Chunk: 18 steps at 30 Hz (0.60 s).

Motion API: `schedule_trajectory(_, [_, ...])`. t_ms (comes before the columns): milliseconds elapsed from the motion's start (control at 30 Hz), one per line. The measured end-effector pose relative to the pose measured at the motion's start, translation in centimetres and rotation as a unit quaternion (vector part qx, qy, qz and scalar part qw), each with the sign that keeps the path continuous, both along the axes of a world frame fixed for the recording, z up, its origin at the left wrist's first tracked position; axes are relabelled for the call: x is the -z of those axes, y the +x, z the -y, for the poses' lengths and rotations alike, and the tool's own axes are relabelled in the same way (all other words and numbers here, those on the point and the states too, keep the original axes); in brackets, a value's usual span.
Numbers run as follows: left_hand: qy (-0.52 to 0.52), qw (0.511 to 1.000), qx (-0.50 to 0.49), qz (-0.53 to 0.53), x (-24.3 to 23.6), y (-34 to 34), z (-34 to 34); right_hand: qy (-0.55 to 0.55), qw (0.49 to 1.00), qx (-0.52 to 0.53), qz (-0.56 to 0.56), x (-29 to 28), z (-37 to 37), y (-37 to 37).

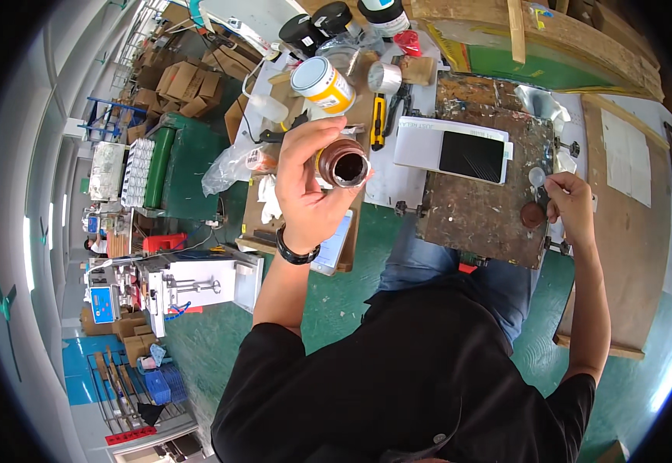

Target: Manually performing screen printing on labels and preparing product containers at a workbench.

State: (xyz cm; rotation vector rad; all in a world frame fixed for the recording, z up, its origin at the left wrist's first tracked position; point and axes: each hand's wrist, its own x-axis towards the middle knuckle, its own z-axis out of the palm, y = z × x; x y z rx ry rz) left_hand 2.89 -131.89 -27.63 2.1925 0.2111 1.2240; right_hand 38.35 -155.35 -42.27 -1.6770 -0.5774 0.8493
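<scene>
My left hand (309, 181) is wrapped round a small brown bottle (338, 160), held up and tilted so that its uncapped mouth faces me; the inside looks dark. My right hand (571, 204) is closed in a pinch at the right edge of the stained work board (475, 212). At its fingertips is a small translucent round disc (536, 177), like a bottle's inner lid. Just below these fingers a brown screw cap (533, 214) lies on the board. A white box with a black panel (471, 154) rests on the board between my hands.
Behind my left hand stand a white and yellow tin (322, 85), a tape roll (384, 78) and a yellow utility knife (378, 122). Black-lidded tubs (332, 19) are at the back. A phone (332, 245) lies below my left wrist. Clamps (571, 148) stick out from the board's edges.
</scene>
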Motion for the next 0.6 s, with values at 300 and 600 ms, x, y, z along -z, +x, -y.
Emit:
schedule_trajectory(300, [0.026, 0.998, 0.043, 0.029, 0.2, 0.2, -0.6, 0.036, 0.999, 0.004, -0.018, 0.0, 0.5, -0.6])
schedule_trajectory(600, [0.01, 0.998, 0.055, 0.035, 0.5, 0.8, -0.6, 0.042, 0.996, 0.0, -0.082, -0.6, 0.3, -0.7])
